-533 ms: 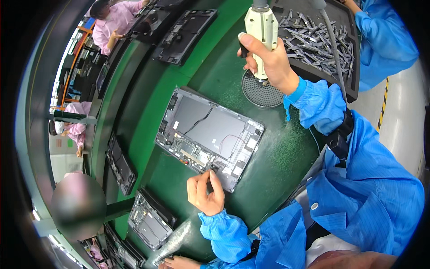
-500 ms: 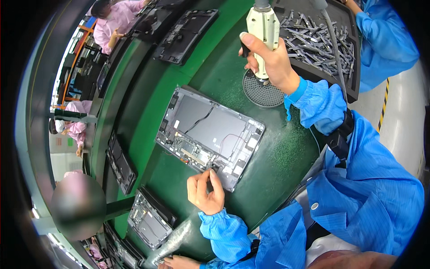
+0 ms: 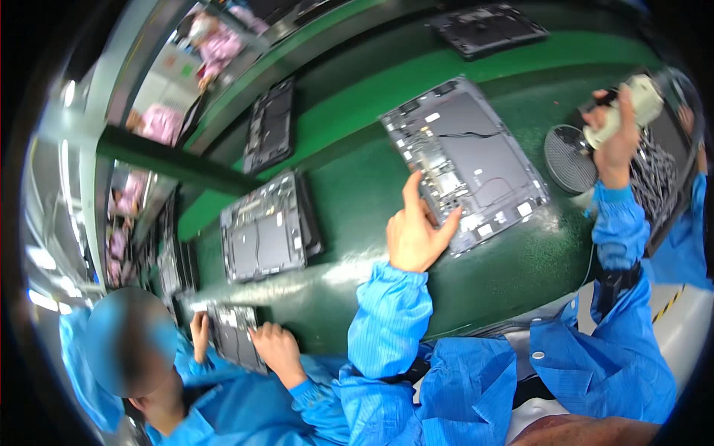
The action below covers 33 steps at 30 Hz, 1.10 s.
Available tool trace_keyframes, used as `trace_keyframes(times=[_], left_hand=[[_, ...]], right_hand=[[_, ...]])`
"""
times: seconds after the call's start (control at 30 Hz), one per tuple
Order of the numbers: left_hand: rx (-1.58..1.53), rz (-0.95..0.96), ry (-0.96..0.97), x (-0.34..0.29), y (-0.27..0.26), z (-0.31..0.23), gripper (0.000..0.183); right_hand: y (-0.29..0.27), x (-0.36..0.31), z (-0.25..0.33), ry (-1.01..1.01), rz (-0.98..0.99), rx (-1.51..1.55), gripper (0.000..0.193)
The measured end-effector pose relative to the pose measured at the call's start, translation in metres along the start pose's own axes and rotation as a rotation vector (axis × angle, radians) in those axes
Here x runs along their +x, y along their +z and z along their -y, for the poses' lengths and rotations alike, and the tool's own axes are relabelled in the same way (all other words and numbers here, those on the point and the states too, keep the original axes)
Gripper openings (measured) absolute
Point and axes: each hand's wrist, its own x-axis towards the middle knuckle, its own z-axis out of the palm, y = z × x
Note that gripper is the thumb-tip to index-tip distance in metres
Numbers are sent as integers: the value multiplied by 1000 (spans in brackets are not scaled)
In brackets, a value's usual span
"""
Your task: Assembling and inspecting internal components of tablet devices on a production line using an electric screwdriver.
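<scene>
An open laptop chassis [image 3: 483, 163], dark grey with circuit boards and thin cables showing, lies on the green bench in front of me. My left hand [image 3: 419, 232] is at its near-left edge, thumb and forefinger spread apart and touching the board side; its other fingers are partly hidden. To the right, my right hand [image 3: 616, 145] is wrapped round a cream-coloured electric screwdriver [image 3: 634, 108], which is tilted. The driver's lower end is near a round black perforated tray [image 3: 569, 157]; whether it touches cannot be made out through blur.
A dark bin [image 3: 658, 175] of many small metal strips stands at far right. More opened laptop chassis [image 3: 264, 230] lie to the left, with others [image 3: 491, 30] along the far side. A co-worker's hands [image 3: 279, 349] hold a chassis at lower left. A green post [image 3: 175, 160] crosses the left.
My view has swung left, bringing the co-worker into sight. My left hand has gone from a pinch to spread fingers on the chassis edge. The screwdriver, upright before, now leans over.
</scene>
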Motion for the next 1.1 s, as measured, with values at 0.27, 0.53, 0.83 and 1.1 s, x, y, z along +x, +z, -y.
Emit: trace_keyframes(times=[0.27, 0.53, 0.83, 1.1], left_hand=[[-119, 27, -72, 0, -9, -2, 93], [-94, 30, -40, 6, -1, -4, 92], [-68, 66, -64, 2, -7, 1, 92], [-70, 52, -42, 5, -4, 0, 99]], right_hand=[[64, -84, 10, 255, 368, 191, 52], [83, -125, -5, 349, 720, 50, 64], [82, -132, -13, 399, 742, 69, 64], [87, -146, -9, 228, 798, -11, 69]])
